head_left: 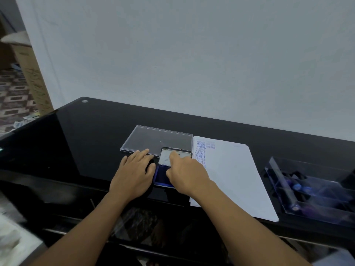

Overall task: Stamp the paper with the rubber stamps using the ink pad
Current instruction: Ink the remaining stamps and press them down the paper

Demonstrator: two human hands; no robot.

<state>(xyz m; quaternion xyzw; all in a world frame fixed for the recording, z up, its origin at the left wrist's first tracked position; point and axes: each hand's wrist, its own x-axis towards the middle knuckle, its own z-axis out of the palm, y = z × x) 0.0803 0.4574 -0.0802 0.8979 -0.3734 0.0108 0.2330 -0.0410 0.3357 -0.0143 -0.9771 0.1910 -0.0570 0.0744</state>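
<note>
Left hand (134, 173) flat, open beside the ink pad (160, 177); right hand (186, 173) on its raised lid (165, 156), grip unclear; light stiff tin, probably slides on the glossy worktop (86, 141); paper (230, 179) just right.

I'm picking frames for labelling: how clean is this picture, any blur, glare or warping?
Head view: dim, even light; the clear tray at right is smeared; the glossy black table shows pale reflections; its far edge slants and bows from the wide lens.
</note>
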